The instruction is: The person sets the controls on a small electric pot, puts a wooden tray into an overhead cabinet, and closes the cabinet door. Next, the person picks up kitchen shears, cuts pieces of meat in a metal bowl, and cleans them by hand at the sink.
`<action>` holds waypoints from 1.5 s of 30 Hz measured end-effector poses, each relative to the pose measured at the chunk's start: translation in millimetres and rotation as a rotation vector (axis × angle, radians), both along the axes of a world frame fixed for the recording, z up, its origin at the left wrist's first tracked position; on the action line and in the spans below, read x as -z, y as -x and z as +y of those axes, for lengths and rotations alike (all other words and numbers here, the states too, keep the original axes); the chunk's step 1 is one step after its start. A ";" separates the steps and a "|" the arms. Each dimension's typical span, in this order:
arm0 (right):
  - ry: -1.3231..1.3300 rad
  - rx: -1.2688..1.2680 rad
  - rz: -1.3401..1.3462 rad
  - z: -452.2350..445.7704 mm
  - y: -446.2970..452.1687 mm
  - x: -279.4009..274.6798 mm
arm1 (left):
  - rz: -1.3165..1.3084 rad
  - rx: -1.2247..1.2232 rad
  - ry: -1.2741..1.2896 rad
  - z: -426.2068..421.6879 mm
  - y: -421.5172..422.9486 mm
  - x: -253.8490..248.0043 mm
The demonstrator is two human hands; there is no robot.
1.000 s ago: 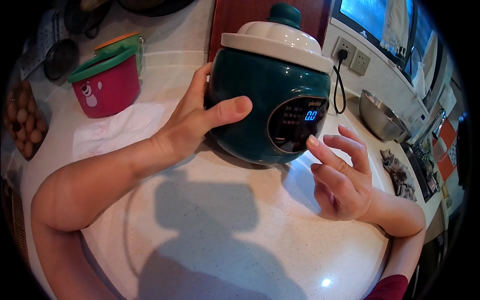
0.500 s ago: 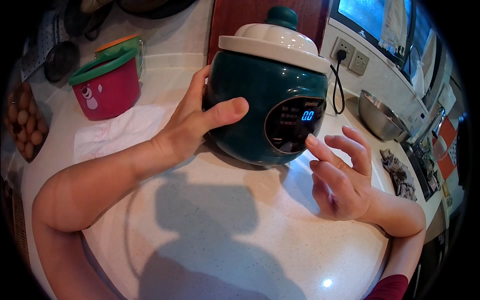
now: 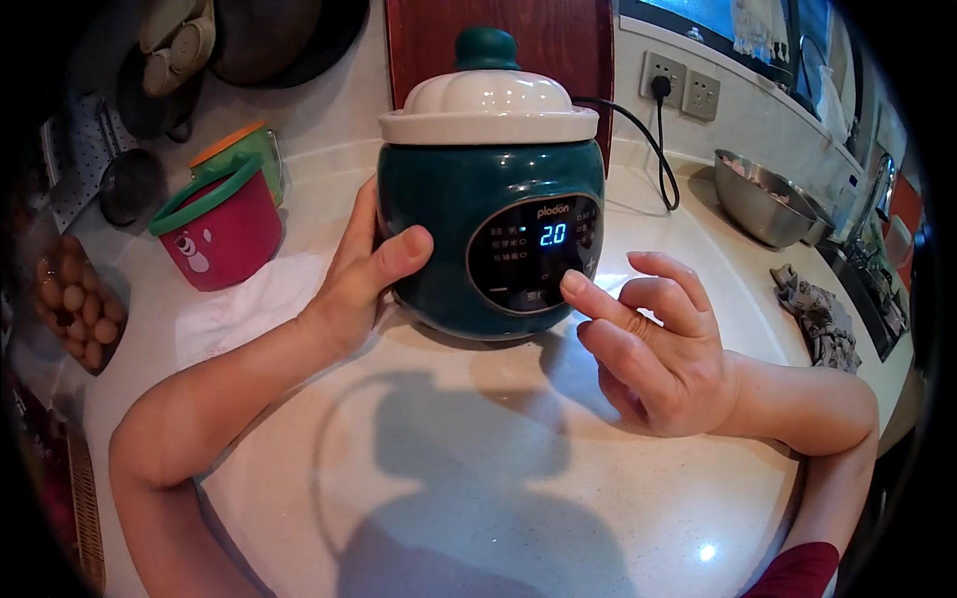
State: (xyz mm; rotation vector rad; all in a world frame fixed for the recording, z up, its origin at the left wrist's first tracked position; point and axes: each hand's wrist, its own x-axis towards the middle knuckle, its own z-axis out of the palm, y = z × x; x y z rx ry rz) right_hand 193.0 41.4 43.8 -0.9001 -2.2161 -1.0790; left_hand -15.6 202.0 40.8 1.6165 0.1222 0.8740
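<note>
Cooker [image 3: 478,174], green with a white lid [image 3: 488,100], stands upright on the pale counter [image 3: 688,498] between the two hands, just ahead of them. Nearest the viewer, the right hand [image 3: 663,349] is loosely open and holds nothing: its index finger reaches out to the lower edge of the dark panel [image 3: 523,274], while the other fingers are partly bent. Whether that fingertip actually touches the panel, I can't quite tell from this angle. The left hand [image 3: 359,274] is half open, cupped round the cooker's side, thumb on the front and fingers going out of sight behind, so it has hold of the pot. The panel is lit and reads 2.0; the step in hand looks to be entering a setting. Any further press would call for a light, well-aimed fingertip, with the left hand bracing the pot. A white paper sheet [image 3: 239,304] lies left of the left hand, with a pink bucket [image 3: 229,234] just past it. Beyond the right hand are a crumpled rag [image 3: 817,314] and, farther back, a metal bowl [image 3: 758,199]. Farthest, a black plug [image 3: 660,88] sits in the wall socket.
</note>
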 end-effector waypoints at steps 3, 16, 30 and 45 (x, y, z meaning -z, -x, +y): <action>0.018 0.017 -0.013 -1.0 0.5 -1.4 | 0.001 -0.011 -0.017 4.9 1.6 3.0; -0.001 -0.030 0.025 -1.2 1.8 -2.7 | 0.031 -0.059 0.063 1.6 3.0 2.5; -0.016 0.020 0.032 -3.2 2.5 -2.3 | 0.057 -0.103 -0.025 1.6 3.6 1.6; 0.055 0.075 0.008 -3.7 5.0 -1.7 | 0.099 -0.117 0.012 3.6 1.8 2.4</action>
